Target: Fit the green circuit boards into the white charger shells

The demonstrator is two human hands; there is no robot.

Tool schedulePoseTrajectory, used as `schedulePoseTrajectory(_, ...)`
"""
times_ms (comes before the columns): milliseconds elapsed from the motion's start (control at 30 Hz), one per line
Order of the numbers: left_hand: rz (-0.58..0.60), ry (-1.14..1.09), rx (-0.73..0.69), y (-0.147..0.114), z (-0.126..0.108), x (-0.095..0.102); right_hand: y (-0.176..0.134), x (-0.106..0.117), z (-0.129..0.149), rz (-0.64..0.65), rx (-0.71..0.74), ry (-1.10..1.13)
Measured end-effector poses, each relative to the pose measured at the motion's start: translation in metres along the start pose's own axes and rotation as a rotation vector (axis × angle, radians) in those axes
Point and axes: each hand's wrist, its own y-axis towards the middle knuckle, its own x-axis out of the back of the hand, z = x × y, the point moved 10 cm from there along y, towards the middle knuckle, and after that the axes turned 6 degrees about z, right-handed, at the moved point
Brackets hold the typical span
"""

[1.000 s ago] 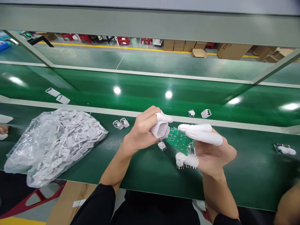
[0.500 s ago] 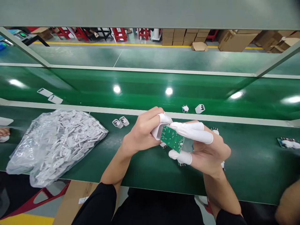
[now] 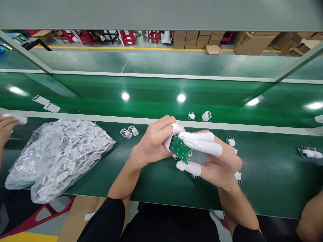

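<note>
My left hand [image 3: 157, 139] is closed around a white plastic housing [image 3: 167, 142], most of which its fingers hide. With white finger cots on, my right hand [image 3: 209, 154] grips a green circuit board [image 3: 180, 148] by its edges, thumb below and fingers above. The board's left end sits at the open mouth of the housing, partly inside it, with its solder side facing up. Further circuit boards [image 3: 230, 142] with white blobs lie on the bench beside and partly beneath my right hand.
A clear bag of white plastic pieces [image 3: 80, 148] lies on the left. Two white housings [image 3: 129, 131] stand beside it. Beyond the pale rail, a housing [image 3: 206, 116] and a board [image 3: 191, 116] lie on the green belt. Another person's hand [image 3: 6, 127] holds a white piece at far left.
My right hand has moved left, pushing the board further into the housing. Items on the belt have shifted left. The other person's hand at far left has come further into view with a white piece.
</note>
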Motion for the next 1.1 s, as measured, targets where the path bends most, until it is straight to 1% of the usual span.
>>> schedulePoseTrajectory(133,0.008,0.013,0.005,0.000,0.001,0.000,-0.001,-0.001,0.002,0.004,0.026,-0.002)
schedulePoseTrajectory(433,0.026,0.028,0.015,-0.001,0.000,-0.001,0.002,0.000,0.002,0.014,0.035,0.025)
schedulePoseTrajectory(567,0.045,0.057,0.023,-0.001,0.000,-0.002,0.004,0.001,0.006,-0.004,0.042,-0.046)
schedulePoseTrajectory(700,0.051,0.060,0.022,0.000,0.001,-0.006,0.005,-0.001,0.005,-0.018,0.013,-0.124)
schedulePoseTrajectory(833,0.043,0.041,0.030,-0.002,0.006,-0.010,0.007,-0.003,0.006,-0.033,0.021,-0.282)
schedulePoseTrajectory(900,0.051,0.031,0.061,-0.006,0.011,-0.012,0.006,0.000,0.010,-0.064,0.055,-0.359)
schedulePoseTrajectory(967,0.065,0.009,0.094,-0.009,0.017,-0.014,0.004,0.002,0.015,-0.087,0.124,-0.394)
schedulePoseTrajectory(1100,0.062,-0.054,0.116,-0.008,0.018,-0.014,0.000,-0.006,0.023,-0.053,0.256,-0.484)
